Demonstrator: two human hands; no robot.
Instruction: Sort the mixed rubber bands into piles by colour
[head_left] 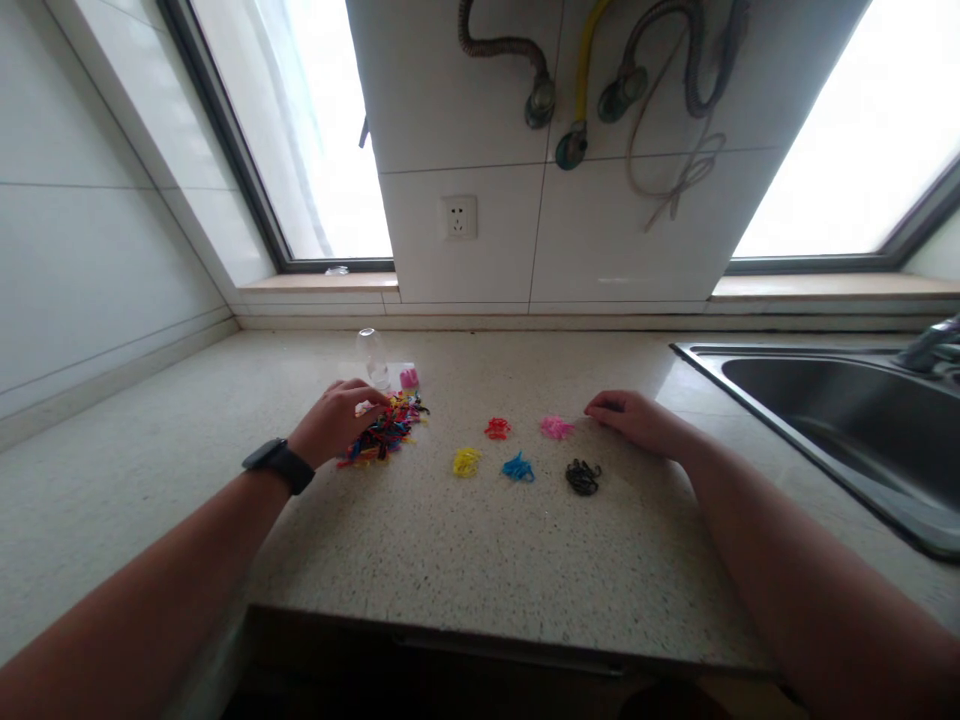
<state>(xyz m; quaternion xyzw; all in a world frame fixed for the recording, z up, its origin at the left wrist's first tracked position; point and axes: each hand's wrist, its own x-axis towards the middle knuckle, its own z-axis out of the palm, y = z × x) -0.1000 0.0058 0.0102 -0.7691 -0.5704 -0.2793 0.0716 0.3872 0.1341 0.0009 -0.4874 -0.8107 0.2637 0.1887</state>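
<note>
My left hand (341, 420), with a dark watch on its wrist, reaches over the near-left side of a mixed-colour heap of small elastic bands (391, 425). Its thumb and index fingertip come together at the heap; anything between them is too small to make out. To the right lie small sorted piles: red bands (496, 429), pink bands (557, 428), yellow bands (466, 462), blue bands (518, 468) and black bands (583, 477). Just right of the pink pile rests my right hand (634, 420), fingers pinched together at the tips. What they hold, if anything, cannot be made out.
Behind the heap stand a clear plastic bottle (373, 360) and a pink cap (409, 378). A steel sink (825, 420) is set into the speckled counter (420, 560) at right. The tiled wall carries a socket (460, 217) and hoses (510, 47).
</note>
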